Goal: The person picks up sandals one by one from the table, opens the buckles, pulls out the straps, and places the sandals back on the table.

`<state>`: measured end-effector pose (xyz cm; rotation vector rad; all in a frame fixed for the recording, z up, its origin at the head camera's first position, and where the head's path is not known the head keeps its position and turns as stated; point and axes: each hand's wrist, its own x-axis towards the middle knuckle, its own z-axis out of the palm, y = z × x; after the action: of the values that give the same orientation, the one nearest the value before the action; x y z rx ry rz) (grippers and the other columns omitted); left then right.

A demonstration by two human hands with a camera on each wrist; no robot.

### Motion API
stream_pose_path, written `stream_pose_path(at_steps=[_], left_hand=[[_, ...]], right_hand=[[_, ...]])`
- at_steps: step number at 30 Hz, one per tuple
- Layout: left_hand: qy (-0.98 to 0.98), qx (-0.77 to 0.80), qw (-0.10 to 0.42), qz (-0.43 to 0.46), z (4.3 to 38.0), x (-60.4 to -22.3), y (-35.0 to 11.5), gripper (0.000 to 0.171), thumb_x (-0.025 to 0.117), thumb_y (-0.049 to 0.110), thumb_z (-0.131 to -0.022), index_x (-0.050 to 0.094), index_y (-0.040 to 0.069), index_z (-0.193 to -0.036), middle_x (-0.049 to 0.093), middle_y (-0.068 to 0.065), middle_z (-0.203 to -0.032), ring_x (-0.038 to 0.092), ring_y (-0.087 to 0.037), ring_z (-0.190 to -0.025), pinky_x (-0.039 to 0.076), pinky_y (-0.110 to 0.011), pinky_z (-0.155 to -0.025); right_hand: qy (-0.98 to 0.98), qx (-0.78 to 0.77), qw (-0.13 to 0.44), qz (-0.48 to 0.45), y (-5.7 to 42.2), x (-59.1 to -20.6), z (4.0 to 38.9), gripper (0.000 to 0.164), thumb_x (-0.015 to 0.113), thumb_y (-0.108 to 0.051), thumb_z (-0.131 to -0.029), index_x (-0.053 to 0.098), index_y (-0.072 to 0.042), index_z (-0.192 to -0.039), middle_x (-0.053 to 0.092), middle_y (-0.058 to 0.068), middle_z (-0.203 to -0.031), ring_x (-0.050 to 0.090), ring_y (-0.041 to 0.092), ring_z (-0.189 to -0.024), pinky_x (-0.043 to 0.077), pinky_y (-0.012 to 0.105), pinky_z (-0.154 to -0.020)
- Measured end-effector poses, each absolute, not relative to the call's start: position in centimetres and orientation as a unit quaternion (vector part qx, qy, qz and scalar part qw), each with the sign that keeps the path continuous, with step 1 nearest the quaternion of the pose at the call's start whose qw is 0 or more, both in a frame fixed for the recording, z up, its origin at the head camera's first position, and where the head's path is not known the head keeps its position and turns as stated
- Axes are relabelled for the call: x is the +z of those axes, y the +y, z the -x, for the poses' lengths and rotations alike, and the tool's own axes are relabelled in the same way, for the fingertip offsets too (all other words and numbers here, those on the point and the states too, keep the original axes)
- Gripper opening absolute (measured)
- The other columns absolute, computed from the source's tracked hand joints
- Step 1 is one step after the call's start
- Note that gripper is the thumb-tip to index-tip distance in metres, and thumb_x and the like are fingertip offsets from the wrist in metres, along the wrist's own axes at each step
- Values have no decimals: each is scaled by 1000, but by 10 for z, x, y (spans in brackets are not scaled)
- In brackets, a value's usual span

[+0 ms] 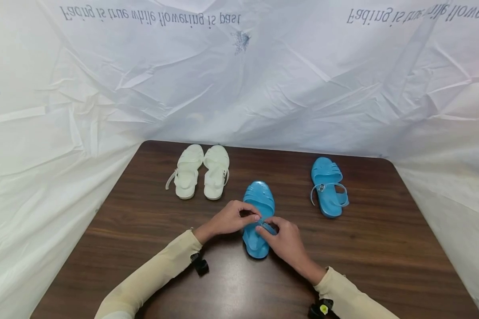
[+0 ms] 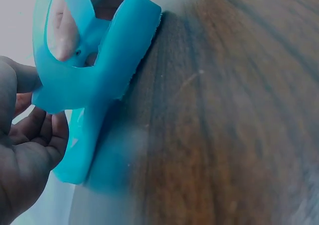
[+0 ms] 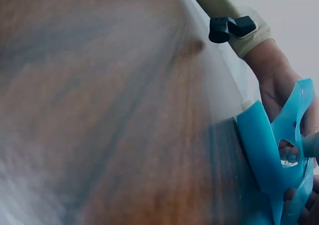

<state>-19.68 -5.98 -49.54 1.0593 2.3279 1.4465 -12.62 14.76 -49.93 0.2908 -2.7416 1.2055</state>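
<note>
In the head view a blue sandal (image 1: pixel 259 193) lies on the table in front of me, toe pointing away. My left hand (image 1: pixel 232 218) reaches over it from the left, pinching the ankle strap between thumb and fingers. From the right, my right hand (image 1: pixel 286 240) pinches the same strap beside the small metal buckle (image 1: pixel 264 225). Fingertips of the two hands are close together above the footbed. The left wrist view has the sandal's side and heel (image 2: pixel 124 46) near the curled left fingers. In the right wrist view, the sandal (image 3: pixel 256 140) partly hides both hands.
A second blue sandal (image 1: pixel 329 195) sits at the right with its strap raised in a loop. Two white sandals (image 1: pixel 189 164) stand side by side at the back left. Beyond the dark wooden table (image 1: pixel 367 248) hangs a white printed sheet (image 1: pixel 239 88).
</note>
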Motion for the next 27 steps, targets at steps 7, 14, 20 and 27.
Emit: stream_pose_path(at_steps=[7,14,20,27], left_hand=[[785,500,103,-352,198,-499,-60,18,66,22,-102,78,11,-109,76,8,-102,69,-5,-93,57,-28,-80],[786,498,97,-353,198,-499,-58,15,68,22,-101,79,14,-107,77,8,-101,70,-4,-93,57,-28,-80],[798,476,109,-352,193,-497,-59,14,67,25,-101,78,17,-106,75,10,-100,68,-3,-90,56,-26,-77],[810,444,121,-364,193,-500,-60,19,64,35,-102,77,21,-100,72,14,-90,65,-3,-76,54,-24,-68]], right_hand=[[-913,390,73,-96,146,-499,126,23,77,-35,-93,78,-14,-101,72,-5,-91,62,2,-78,53,27,-68],[-910,397,71,-94,143,-498,125,15,81,-19,-87,77,-10,-98,71,-3,-85,60,4,-72,51,23,-64],[-907,407,63,-91,144,-497,125,14,82,-14,-85,76,-8,-97,71,-2,-84,60,4,-71,52,23,-62],[-907,407,55,-88,144,-496,126,12,81,-13,-85,78,-9,-96,71,-4,-81,58,3,-66,50,22,-59]])
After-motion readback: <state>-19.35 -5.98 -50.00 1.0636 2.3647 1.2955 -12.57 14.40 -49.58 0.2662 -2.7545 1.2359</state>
